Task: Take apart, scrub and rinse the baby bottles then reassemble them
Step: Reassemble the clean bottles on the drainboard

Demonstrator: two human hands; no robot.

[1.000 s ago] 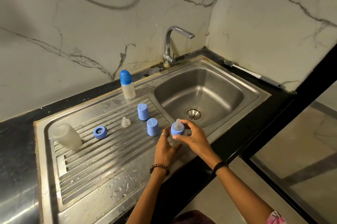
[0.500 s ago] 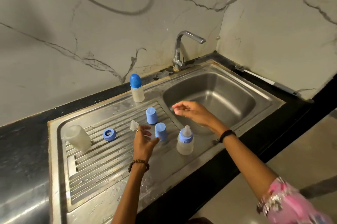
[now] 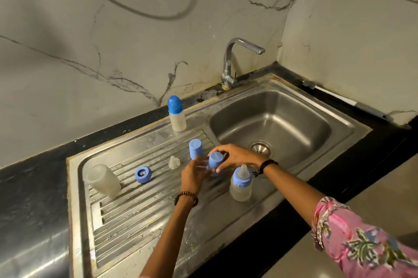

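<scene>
I saw both hands meet over the drainboard (image 3: 126,216): right hand (image 3: 235,155) pinched the cap (image 3: 214,160), left hand (image 3: 195,173) cupped it, fingers loosely curled.

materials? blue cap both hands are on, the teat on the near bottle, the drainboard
Blue cap: opaque matte plastic, by its even colour. Teat: translucent, likely silicone, cloudy and pale. Drainboard: brushed stainless steel, ribbed, with dull reflections and water spots.

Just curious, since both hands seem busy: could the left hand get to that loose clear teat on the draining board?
Probably yes. The left hand is at the blue cap, and the clear teat stands apart just beside it on the draining board with nothing between.
</scene>
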